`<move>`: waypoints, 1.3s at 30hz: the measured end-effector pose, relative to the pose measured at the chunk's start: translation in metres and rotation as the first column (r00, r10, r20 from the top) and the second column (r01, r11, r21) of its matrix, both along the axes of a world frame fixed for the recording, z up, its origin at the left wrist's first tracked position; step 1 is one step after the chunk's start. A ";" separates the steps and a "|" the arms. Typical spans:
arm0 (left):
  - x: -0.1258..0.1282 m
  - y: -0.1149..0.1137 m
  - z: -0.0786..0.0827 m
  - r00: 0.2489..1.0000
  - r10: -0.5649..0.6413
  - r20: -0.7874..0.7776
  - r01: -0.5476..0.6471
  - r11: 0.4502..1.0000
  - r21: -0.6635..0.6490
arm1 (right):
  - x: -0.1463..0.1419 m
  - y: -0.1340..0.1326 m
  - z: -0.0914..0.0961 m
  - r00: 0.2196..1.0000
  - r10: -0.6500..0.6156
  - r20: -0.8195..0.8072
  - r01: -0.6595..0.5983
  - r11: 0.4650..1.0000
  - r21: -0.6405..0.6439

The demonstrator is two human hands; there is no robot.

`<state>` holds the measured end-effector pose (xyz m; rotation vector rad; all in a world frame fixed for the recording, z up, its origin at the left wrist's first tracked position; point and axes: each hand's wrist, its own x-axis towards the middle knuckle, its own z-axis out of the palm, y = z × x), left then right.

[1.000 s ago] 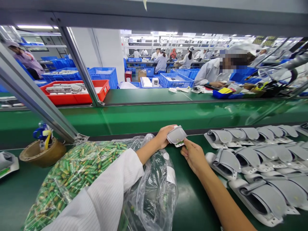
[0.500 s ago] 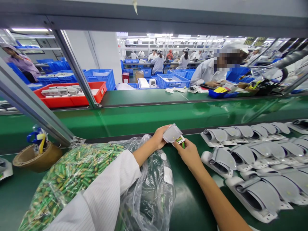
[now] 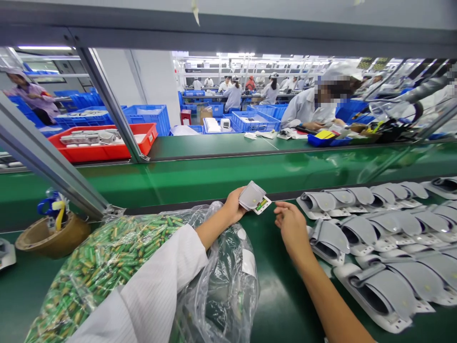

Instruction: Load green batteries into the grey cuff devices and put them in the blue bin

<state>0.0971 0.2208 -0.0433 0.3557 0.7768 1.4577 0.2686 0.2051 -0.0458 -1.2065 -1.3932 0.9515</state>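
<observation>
Between the two hands, nearer the left, was a cuffed device (image 3: 252,195), held above the dark green surface (image 3: 276,305). The left hand (image 3: 233,208) was closed around its left side; the right hand (image 3: 293,228) was half curled, thumb and forefinger close together, just to the right of the device and apart from its body. Whether anything thin lay between the right fingertips could not be told. The long axis of the device appeared to slant down toward the right, so that its uncovered end, with an open compartment (image 3: 262,205), faced the right hand, the nearer of the two to that opening. The device showed a grey wrap curled over a white body; in the compartment, green and yellowish parts were visible, too small to count.

Beneath and left of the left forearm, a clear plastic bag (image 3: 228,281) lay on the surface, its left portion filled with green cells (image 3: 117,262), its right portion slack and crumpled. Farther left stood a brown bowl (image 3: 67,238) containing blue- and yellow-handled tools (image 3: 59,214). To the right of the right hand, rows of similar grey-wrapped units (image 3: 385,290) were laid out. Beyond both hands ran a bright green strip (image 3: 193,181); past it were a red tray (image 3: 148,143) at left and a co-worker (image 3: 303,107) at right.
</observation>
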 end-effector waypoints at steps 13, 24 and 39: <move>-0.001 0.001 -0.001 0.999 -0.039 0.026 0.039 0.999 -0.015 | 0.004 -0.016 0.027 0.999 -0.035 0.035 0.026 0.976 0.215; 0.002 -0.003 0.007 0.999 -0.033 0.020 0.034 0.998 -0.051 | -0.011 -0.023 0.020 0.991 0.030 -0.130 0.008 0.961 0.277; 0.004 -0.002 0.003 0.999 0.050 0.017 -0.049 0.999 -0.021 | -0.010 -0.016 0.005 0.957 -0.013 0.291 -0.118 0.897 0.425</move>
